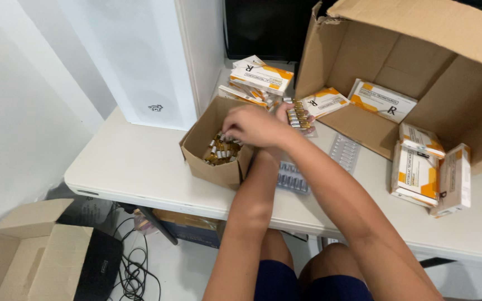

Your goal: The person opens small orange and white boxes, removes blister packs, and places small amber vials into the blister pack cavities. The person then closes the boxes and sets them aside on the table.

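Note:
My arms are crossed over a white table [135, 167]. My right hand [252, 125] reaches left into a small open cardboard box [196, 139]. Its fingertips are down among the loose amber glass ampoules [221, 151] inside; whether they pinch one is hidden. My left hand [282, 111] shows just behind the right wrist. It holds a clear plastic tray of amber ampoules [297, 116] level above the table. Two clear blister trays [344, 150] [292, 177] lie flat on the table by my forearms.
A large carton [419, 50] lies on its side at the right, with white-and-orange medicine boxes [383, 100] in it and more [419, 173] standing before it. Further boxes [260, 78] are stacked behind the small box. An open carton [23, 251] and cables [135, 267] are on the floor.

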